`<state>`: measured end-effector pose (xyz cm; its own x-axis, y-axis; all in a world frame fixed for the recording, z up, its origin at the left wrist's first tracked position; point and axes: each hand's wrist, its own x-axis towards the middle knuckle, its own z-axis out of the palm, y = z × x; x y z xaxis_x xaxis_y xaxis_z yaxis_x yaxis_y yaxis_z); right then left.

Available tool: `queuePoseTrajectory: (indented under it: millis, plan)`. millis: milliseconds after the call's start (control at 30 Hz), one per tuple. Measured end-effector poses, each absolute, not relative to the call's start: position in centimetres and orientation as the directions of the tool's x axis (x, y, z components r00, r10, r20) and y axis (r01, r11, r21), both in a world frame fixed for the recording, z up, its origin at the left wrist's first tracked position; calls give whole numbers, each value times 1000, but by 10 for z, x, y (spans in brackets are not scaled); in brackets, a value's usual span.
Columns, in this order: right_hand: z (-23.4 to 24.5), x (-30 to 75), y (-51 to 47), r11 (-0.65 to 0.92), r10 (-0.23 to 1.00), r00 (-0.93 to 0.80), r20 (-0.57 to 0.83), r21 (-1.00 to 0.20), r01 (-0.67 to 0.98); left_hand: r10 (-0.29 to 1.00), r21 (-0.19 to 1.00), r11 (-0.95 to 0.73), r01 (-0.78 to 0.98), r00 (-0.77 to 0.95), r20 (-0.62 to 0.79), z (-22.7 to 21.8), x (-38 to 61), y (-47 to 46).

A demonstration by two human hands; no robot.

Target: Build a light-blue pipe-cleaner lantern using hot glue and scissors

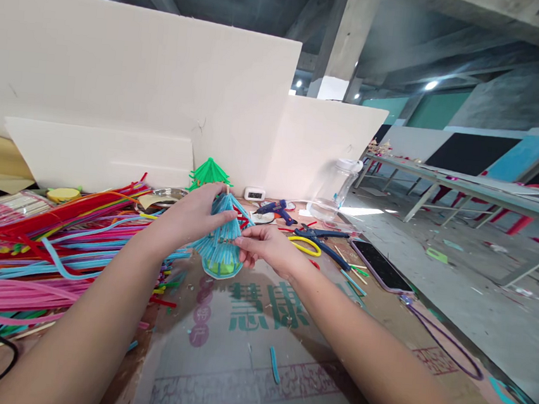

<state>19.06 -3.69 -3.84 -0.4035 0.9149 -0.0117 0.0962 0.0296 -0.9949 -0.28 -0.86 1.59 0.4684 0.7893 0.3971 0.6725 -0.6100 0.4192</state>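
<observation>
A blue pipe-cleaner model (222, 242), shaped like a tiered umbrella or pagoda with a pale green base, is held slightly tilted above the board. My left hand (201, 214) grips it from the left near its top; some of those fingers are hidden behind it. On the right side of the model, the fingertips of my right hand (262, 247) are pinched together at its blue strands. Red strands (241, 217) show between the two hands. Behind the model stands a bright green pipe-cleaner roof shape (209, 174).
Bundles of coloured pipe cleaners (55, 245) fill the left side. Behind my right hand lie a blue glue gun (275, 211), pliers (321, 233) and yellow-handled scissors (308, 246). A phone (381, 265), a clear bottle (335, 189) and a small clock (254, 194) are farther out. White panels (133, 74) rise behind.
</observation>
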Motion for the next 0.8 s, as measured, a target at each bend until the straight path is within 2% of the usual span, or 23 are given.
queuePoseTrajectory:
  millis: [233,300,433,533,667,800]
  plan:
    - [-41,189,-35,50,918,-396,6,-994,102,785,445,-616,650,463,411,13,-5,-4]
    - [-39,192,-35,41,899,-438,-17,-992,123,794,457,-606,651,459,399,14,-5,-6]
    - [-27,219,-32,6,780,-609,-146,-971,241,804,469,-594,654,453,386,15,-6,-9]
    - [-21,252,-23,64,788,-593,-165,-936,345,800,466,-599,651,459,386,14,-6,-8]
    - [-33,280,-7,79,861,-422,-285,-744,663,806,471,-591,655,459,373,14,-7,-8]
    - [-52,273,-1,44,859,-347,-376,-621,783,818,462,-575,675,458,349,17,-8,-10]
